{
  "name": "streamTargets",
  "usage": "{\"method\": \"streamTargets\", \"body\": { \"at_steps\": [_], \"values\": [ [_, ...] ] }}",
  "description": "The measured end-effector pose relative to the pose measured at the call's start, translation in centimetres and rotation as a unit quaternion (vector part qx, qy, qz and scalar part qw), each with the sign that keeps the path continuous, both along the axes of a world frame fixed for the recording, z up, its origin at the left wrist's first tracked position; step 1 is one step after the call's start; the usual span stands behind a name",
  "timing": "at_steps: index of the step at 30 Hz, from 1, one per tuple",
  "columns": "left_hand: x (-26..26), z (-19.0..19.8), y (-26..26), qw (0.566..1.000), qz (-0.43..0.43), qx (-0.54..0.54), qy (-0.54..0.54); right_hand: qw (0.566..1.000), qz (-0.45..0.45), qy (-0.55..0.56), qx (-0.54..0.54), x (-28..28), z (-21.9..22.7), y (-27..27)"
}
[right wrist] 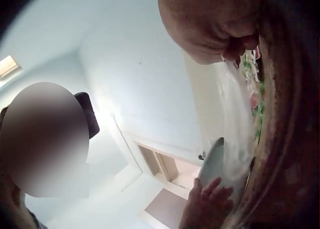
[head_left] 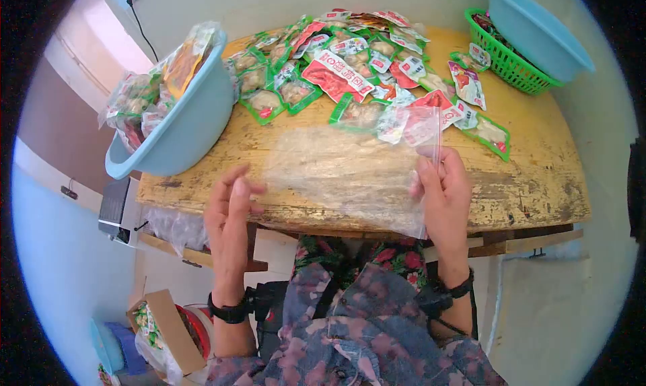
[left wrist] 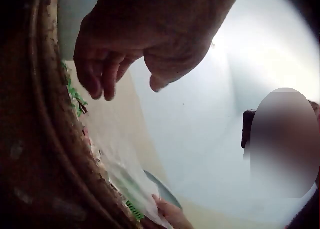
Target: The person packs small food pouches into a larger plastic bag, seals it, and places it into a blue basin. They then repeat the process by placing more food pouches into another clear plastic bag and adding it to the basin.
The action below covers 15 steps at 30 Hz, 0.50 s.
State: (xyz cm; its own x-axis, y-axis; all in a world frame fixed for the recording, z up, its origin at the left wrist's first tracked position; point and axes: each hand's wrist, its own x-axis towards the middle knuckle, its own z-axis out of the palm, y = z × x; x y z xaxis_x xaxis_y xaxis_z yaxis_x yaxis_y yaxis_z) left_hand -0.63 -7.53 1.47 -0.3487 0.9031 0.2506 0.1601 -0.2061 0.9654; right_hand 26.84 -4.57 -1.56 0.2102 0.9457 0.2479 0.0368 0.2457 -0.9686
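A clear plastic bag (head_left: 343, 174) is stretched out flat above the front of the table. The right hand (head_left: 444, 194) pinches its zip edge between thumb and fingers; in the right wrist view the bag (right wrist: 234, 114) hangs from the right hand (right wrist: 215, 29). Just off the bag's other end is the left hand (head_left: 231, 214), its fingers loosely bent and apart from the thumb, holding nothing. The left wrist view shows the left hand (left wrist: 145, 39) with a gap between thumb and fingers. Behind the bag lies a pile of sealed food packets (head_left: 336, 75).
A blue basin (head_left: 195, 127) full of packets stands at the table's left. At the back right, another blue basin (head_left: 538, 29) leans on a green basket (head_left: 515, 69). The worn wooden table (head_left: 525, 184) has its edge near the body. A cardboard box (head_left: 176, 332) sits on the floor.
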Motion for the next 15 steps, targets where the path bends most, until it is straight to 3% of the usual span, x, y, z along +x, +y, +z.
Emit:
{"method": "streamTargets", "body": {
  "at_steps": [1,4,7,10,12,13,15],
  "values": [
    [0.6,0.5,0.1,0.998,0.039,0.030,0.047,1.000,0.010,0.014,-0.004,0.0,0.0,0.0],
    [-0.8,0.0,0.6,0.976,-0.006,-0.034,0.217,0.999,0.037,-0.005,-0.004,0.3,0.3,0.0],
    [-1.7,-1.3,2.9,0.932,-0.045,0.009,0.361,0.998,0.033,-0.045,-0.014,0.2,0.4,0.0],
    [-0.5,-0.8,3.1,0.957,-0.055,-0.011,0.285,0.998,0.014,-0.054,-0.005,0.0,-0.1,0.3],
    [-0.4,-0.8,3.2,0.961,-0.054,0.101,0.252,0.997,-0.029,-0.072,0.025,0.4,-1.0,0.9],
    [-0.4,-0.7,3.0,0.971,-0.056,0.105,0.207,0.995,-0.050,-0.081,0.039,0.5,-1.2,1.0],
    [-0.6,-0.3,1.9,0.992,-0.061,0.066,0.088,0.999,0.007,0.037,-0.008,0.5,-0.2,0.4]
  ]
}}
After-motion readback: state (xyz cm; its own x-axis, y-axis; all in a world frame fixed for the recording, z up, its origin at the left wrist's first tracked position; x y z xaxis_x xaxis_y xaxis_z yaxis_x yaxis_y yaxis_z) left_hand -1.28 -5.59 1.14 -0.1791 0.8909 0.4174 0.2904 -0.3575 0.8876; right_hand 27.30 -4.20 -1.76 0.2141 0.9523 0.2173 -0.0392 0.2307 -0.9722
